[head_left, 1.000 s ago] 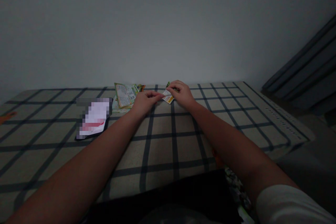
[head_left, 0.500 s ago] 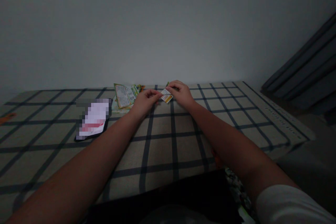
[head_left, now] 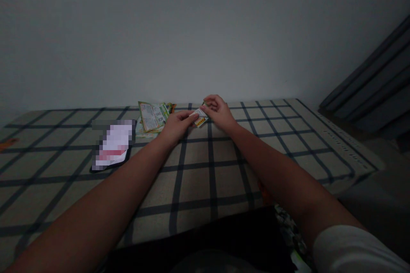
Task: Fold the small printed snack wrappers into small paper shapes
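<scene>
At left we see a phone point(head_left: 117, 140) on the checked cloth point(head_left: 195, 170), and near it a pile of printed wrappers point(head_left: 152, 117). Next comes our left hand point(head_left: 177, 126), its thumb and fingers closed on 1 small printed piece point(head_left: 200, 122), which is between our 2 hands. At right, our right hand point(head_left: 221, 113) has curled fingers and its thumb at the piece's far edge; we cannot tell if it grips. We judge the step as folding or flattening this piece; the next move calls for a firm left pinch.

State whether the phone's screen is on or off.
On: the phone's screen glows white and pink within its dark edge; details are blurred.
</scene>
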Demonstrator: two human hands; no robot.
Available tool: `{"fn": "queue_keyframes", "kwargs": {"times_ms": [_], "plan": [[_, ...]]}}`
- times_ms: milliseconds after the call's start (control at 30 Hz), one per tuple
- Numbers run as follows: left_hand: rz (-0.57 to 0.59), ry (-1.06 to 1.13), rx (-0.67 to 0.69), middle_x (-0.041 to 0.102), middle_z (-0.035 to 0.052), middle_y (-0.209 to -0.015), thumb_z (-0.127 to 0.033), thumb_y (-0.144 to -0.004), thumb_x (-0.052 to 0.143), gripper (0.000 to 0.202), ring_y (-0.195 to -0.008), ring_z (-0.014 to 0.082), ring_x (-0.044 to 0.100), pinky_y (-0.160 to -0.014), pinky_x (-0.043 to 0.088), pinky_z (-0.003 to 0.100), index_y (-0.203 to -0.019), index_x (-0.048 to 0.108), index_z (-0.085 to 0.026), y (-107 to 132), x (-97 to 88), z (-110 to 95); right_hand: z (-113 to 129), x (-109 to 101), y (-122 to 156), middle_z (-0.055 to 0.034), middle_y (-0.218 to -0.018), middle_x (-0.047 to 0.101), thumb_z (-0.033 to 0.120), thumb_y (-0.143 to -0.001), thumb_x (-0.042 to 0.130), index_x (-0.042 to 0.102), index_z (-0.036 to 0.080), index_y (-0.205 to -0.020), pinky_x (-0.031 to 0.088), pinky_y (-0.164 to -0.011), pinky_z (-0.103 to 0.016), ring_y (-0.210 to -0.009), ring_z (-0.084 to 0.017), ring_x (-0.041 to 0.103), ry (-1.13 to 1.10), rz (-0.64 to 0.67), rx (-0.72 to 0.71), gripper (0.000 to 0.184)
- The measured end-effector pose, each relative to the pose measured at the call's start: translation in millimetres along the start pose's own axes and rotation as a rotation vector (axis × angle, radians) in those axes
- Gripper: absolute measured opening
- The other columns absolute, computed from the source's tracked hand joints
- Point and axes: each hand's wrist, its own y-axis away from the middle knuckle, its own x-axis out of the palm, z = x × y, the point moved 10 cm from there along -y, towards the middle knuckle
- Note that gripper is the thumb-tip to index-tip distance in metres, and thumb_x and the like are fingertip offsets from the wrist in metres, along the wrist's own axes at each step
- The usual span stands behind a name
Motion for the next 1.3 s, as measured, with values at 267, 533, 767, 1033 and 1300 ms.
{"fn": "queue_keyframes", "kwargs": {"times_ms": [267, 533, 767, 1033, 1300], "plan": [[-0.017, -0.017, 0.007, 0.082, 0.0107, -0.095, -0.061, -0.075, 0.081, 0.051, -0.085, 0.0251, 0.072, -0.08, 0.054, 0.034, -0.101, 0.085, -0.017, 0.4, -1.3, -2.7, -19.2, 8.9, 2.0, -0.001, -0.087, 0.071, 0.051, -0.076, 0.082, 0.064, 0.022, -0.092, 0.058, -0.07, -0.029, -0.079, -0.016, 0.068, -0.131, 0.079, 0.208, 0.038], [0.012, 0.021, -0.04, 0.082, 0.012, -0.099, -0.064, -0.071, 0.084, 0.054, -0.086, 0.0242, 0.072, -0.077, 0.054, 0.032, -0.098, 0.085, -0.018, -0.9, 2.7, 4.7, -19.8, 9.2, 2.3, -0.0018, -0.087, 0.071, 0.045, -0.08, 0.08, 0.067, 0.02, -0.092, 0.058, -0.07, -0.029, -0.08, -0.017, 0.068, -0.112, 0.108, 0.219, 0.03], [-0.048, -0.043, -0.024, 0.082, 0.0076, -0.09, -0.067, -0.072, 0.082, 0.056, -0.078, 0.0213, 0.07, -0.074, 0.053, 0.03, -0.102, 0.085, -0.019, 0.1, -3.9, 0.8, -20.7, -1.3, -2.7, -0.004, -0.095, 0.074, 0.042, -0.084, 0.075, 0.068, 0.021, -0.098, 0.06, -0.077, -0.032, -0.085, -0.018, 0.07, -0.079, 0.055, 0.155, 0.026], [-0.042, -0.106, 0.046, 0.082, 0.0072, -0.091, -0.064, -0.077, 0.079, 0.051, -0.084, 0.0237, 0.071, -0.078, 0.052, 0.032, -0.101, 0.086, -0.02, -1.1, -6.9, -3.1, -21.1, -3.5, -4.1, -0.0047, -0.097, 0.075, 0.043, -0.086, 0.074, 0.069, 0.021, -0.099, 0.06, -0.081, -0.033, -0.09, -0.019, 0.071, -0.047, 0.051, 0.149, 0.026], [-0.034, -0.129, 0.009, 0.079, 0.0068, -0.078, -0.067, -0.075, 0.078, 0.058, -0.074, 0.0204, 0.067, -0.072, 0.048, 0.029, -0.103, 0.085, -0.016, -0.9, -5.1, -3.7, -20.9, -7.3, -3.9, -0.0046, -0.098, 0.075, 0.041, -0.084, 0.076, 0.07, 0.02, -0.099, 0.058, -0.087, -0.034, -0.092, -0.019, 0.07, -0.018, 0.021, 0.137, 0.026]]}}
